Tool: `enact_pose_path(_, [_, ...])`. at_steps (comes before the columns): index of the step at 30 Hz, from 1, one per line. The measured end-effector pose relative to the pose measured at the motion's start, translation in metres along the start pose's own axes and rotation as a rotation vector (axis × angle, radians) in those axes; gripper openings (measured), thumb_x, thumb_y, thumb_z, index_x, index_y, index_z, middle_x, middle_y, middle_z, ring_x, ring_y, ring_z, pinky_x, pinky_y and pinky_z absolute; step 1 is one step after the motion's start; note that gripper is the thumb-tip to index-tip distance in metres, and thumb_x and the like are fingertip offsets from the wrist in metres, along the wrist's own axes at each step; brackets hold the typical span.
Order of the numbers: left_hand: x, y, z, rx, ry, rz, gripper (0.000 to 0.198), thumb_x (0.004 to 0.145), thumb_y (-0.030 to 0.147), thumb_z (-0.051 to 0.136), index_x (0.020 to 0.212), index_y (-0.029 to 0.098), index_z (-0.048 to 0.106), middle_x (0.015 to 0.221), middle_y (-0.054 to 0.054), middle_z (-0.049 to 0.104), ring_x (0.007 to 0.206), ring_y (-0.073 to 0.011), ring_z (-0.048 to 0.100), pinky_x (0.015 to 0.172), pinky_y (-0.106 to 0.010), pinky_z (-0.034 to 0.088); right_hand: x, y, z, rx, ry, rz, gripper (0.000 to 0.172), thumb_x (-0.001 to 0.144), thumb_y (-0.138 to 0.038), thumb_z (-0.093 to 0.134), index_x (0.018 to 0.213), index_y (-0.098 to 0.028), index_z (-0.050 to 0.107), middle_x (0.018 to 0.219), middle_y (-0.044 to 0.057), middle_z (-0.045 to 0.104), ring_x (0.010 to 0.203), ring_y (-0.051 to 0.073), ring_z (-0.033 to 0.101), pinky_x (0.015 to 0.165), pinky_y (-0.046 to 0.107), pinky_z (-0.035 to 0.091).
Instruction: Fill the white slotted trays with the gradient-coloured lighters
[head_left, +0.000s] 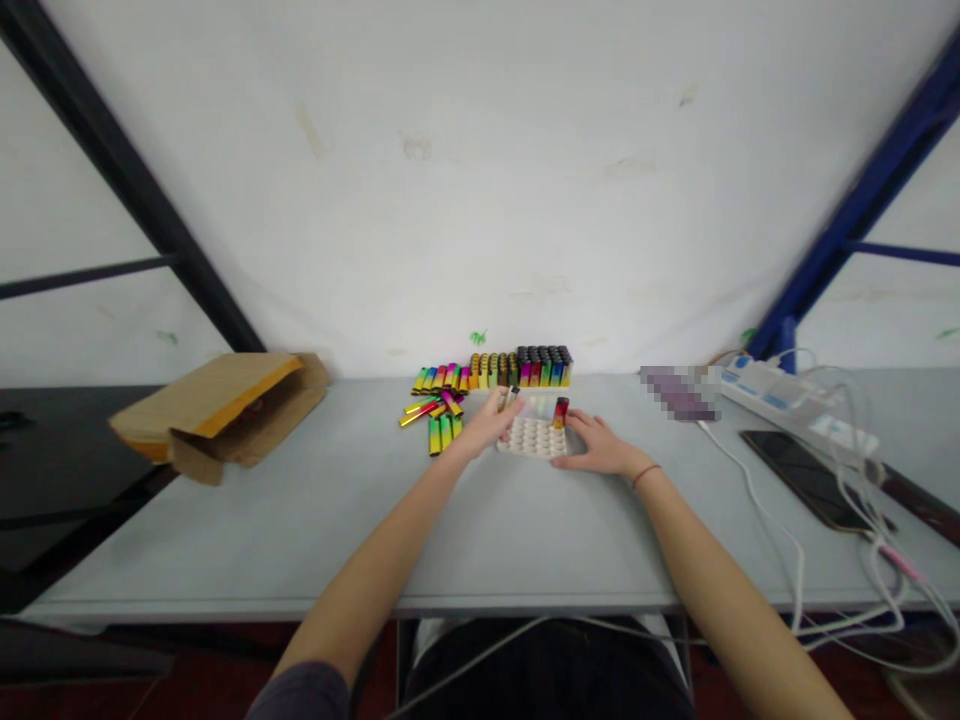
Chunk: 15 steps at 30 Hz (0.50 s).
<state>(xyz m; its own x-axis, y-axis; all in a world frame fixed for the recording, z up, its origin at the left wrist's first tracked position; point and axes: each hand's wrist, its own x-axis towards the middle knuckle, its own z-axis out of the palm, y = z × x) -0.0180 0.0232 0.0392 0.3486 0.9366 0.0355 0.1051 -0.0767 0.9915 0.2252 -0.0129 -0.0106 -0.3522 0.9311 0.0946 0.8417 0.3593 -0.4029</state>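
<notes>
My left hand (487, 428) is closed at the tray's left side, its fingers pinching a small black-topped lighter (514, 393), partly hidden by them. Between my hands lies a white tray (534, 440) with rows of round holes. One red-and-yellow lighter (560, 412) stands upright in its far right corner. My right hand (596, 445) curls round the tray's right side, thumb along the near edge and fingers beside the red lighter.
Behind stand blocks of upright lighters, black-topped (545, 368) and yellow (493, 370). Loose colourful lighters (445, 433) lie left of my left hand. An opened brown paper package (225, 405) sits farther left. At right are a phone (806, 480), a power strip (795, 400) and white cables (799, 570).
</notes>
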Motion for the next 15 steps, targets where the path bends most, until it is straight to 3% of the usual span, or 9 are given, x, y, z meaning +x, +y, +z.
enact_pose_path(3, [-0.005, -0.006, 0.006, -0.094, -0.026, 0.001, 0.034, 0.085, 0.052, 0.061, 0.096, 0.021, 0.055, 0.065, 0.006, 0.053, 0.044, -0.0059, 0.045, 0.043, -0.018, 0.034, 0.001, 0.001, 0.000, 0.005, 0.000, -0.003, 0.087, 0.075, -0.069, 0.066, 0.148, -0.027, 0.041, 0.153, 0.016, 0.042, 0.142, 0.037, 0.038, 0.117, 0.061, 0.019])
enact_pose_path(5, [-0.008, -0.006, 0.006, -0.215, -0.038, -0.036, 0.036, 0.085, 0.054, 0.060, 0.096, 0.020, 0.057, 0.060, 0.007, 0.047, 0.042, -0.0058, 0.041, 0.042, -0.017, 0.033, 0.001, 0.001, -0.001, 0.001, -0.007, 0.008, 0.088, 0.075, -0.069, 0.065, 0.148, -0.026, 0.041, 0.153, 0.016, 0.041, 0.142, 0.038, 0.038, 0.117, 0.061, 0.019])
enact_pose_path(9, [-0.011, -0.002, 0.003, -0.426, -0.036, -0.186, 0.046, 0.082, 0.064, 0.053, 0.073, 0.020, 0.050, 0.049, 0.010, 0.029, 0.036, -0.0049, 0.026, 0.038, -0.017, 0.022, 0.000, 0.001, -0.002, -0.003, -0.021, 0.012, 0.087, 0.075, -0.069, 0.066, 0.147, -0.024, 0.044, 0.154, 0.017, 0.041, 0.141, 0.037, 0.038, 0.118, 0.059, 0.019])
enact_pose_path(15, [-0.011, 0.000, -0.001, -0.530, 0.025, -0.193, 0.048, 0.082, 0.058, 0.042, 0.053, 0.021, 0.036, 0.041, 0.009, 0.021, 0.034, -0.0051, 0.017, 0.034, -0.018, 0.014, 0.000, 0.004, -0.001, 0.008, -0.007, -0.004, 0.086, 0.077, -0.068, 0.064, 0.146, -0.022, 0.044, 0.153, 0.018, 0.041, 0.141, 0.037, 0.038, 0.118, 0.059, 0.020])
